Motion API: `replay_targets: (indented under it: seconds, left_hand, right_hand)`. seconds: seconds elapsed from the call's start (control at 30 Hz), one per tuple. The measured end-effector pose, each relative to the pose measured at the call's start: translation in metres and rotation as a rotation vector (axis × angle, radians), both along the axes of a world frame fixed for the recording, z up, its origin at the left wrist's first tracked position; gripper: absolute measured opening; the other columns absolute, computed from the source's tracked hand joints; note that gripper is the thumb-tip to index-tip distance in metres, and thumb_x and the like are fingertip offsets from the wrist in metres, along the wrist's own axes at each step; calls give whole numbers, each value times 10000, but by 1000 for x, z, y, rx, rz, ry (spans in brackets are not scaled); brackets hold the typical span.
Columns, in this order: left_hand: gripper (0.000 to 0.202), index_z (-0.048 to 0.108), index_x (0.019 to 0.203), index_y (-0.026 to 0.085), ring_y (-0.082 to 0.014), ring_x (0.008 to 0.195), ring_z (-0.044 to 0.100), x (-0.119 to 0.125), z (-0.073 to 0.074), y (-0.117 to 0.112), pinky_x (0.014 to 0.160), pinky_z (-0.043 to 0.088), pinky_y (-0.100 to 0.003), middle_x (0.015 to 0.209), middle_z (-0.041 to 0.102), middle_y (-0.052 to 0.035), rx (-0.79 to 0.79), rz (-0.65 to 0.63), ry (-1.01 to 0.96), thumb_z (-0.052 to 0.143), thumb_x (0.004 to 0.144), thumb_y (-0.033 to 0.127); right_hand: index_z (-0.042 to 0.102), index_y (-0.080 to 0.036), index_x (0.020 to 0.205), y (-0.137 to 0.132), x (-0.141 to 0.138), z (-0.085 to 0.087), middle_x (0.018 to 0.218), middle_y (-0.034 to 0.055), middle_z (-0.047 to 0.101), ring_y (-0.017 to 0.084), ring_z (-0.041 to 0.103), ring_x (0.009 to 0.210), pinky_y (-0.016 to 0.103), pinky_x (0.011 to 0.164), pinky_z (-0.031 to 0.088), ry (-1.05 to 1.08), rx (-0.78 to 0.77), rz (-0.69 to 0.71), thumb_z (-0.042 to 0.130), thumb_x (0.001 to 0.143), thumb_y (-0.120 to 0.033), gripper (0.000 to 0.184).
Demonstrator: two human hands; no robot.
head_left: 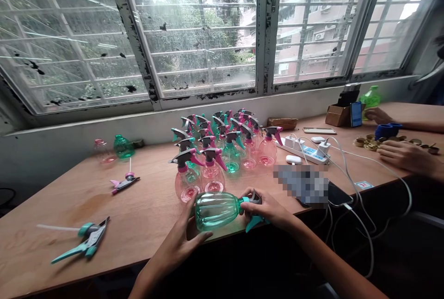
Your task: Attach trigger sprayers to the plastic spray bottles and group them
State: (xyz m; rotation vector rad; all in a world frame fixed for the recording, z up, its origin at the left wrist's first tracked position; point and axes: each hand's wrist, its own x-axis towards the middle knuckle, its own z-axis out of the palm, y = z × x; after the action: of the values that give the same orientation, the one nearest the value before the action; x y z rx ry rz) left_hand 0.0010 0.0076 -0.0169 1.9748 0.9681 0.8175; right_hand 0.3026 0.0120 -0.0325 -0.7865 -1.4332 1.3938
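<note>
A clear green spray bottle (217, 210) lies on its side in the air at the table's front edge, its spray head pointing right. My left hand (189, 234) is wrapped around the bottle's base end. At the neck, my right hand (267, 209) grips the grey and teal spray head (255, 201), with the teal trigger hanging below the fingers. Just behind stand several pink and green spray bottles (213, 176) with their heads on. Loose on the left of the table are a teal spray head (90, 239) with its tube and a pink one (126, 181).
Two headless bottles, one pink (104, 151) and one green (123, 146), stand near the back left. To the right are a power strip (308, 151) with white cables, a phone (340, 193) and a cardboard box (337, 115). Another person's hand (402, 155) rests by small brass-coloured parts (369, 143).
</note>
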Motion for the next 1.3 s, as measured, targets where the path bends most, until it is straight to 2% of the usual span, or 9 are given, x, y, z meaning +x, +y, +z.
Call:
replay_targets:
  seconds: [0.2,0.33,0.43,0.6,0.9,0.97,1.07,1.13,1.3]
  left_hand:
    - [854,73,1609,382,-303,1524,280,-1,-6,2,1253,266,-457,1716,80,-2,39,0,5,631,965,331]
    - [917,28,1614,373,-312,1535,245,-1,-4,2,1246,278,-467,1719,37,-5,8,13,20,656,946,374]
    - [934,35,1619,348,-315,1543,214,-1,-2,2,1246,275,-476,1714,97,-21,-2,10,44,665,934,415]
    - [874,133,1618,325,-311,1551,190,-2,-2,4,1257,237,-488,1699,180,-49,109,51,151,664,932,437]
    - [868,83,1614,367,-315,1546,200,0,0,-1,1254,254,-472,1710,128,-14,56,47,84,642,952,419]
    - [909,52,1619,350,-329,1540,212,1,2,-1,1251,261,-479,1711,118,-22,2,24,46,653,942,428]
    - [908,70,1623,326,-342,1522,272,2,6,-1,1243,283,-498,1695,197,-47,-52,-17,4,658,939,428]
    - [905,81,1623,325,-342,1511,302,2,6,-1,1240,294,-506,1681,245,-56,-41,-17,6,664,937,419]
    - [848,106,1610,378,-329,1494,344,2,-1,0,1232,312,-494,1697,192,-27,17,16,19,644,955,392]
  right_hand:
    - [639,-155,972,0,-1,0,812,41,761,138,660,635,246,621,490,4,-3,3,797,846,-386,307]
    - [638,-156,961,0,-1,-1,810,42,763,138,664,631,245,619,497,14,-5,8,794,849,-389,302]
    - [638,-156,960,0,0,-2,806,41,764,136,665,622,240,607,496,14,-4,6,798,845,-388,304]
    - [634,-157,971,1,0,-3,803,38,763,140,673,626,247,616,505,25,-13,19,800,844,-381,306]
    - [631,-159,966,0,0,-1,804,40,757,154,672,625,265,612,503,-1,-19,7,805,825,-422,345]
    - [629,-160,967,0,0,-1,808,41,755,154,671,625,267,610,503,-4,-18,4,802,826,-429,349]
    - [629,-163,965,1,-1,-2,803,40,754,157,670,618,271,604,503,-3,-21,1,805,819,-445,363]
    - [631,-165,960,1,-1,-2,792,37,753,159,668,612,271,599,499,0,-20,-3,807,816,-452,366]
    - [629,-165,960,1,0,-1,799,39,762,149,664,622,259,618,491,10,-10,-17,802,832,-432,343]
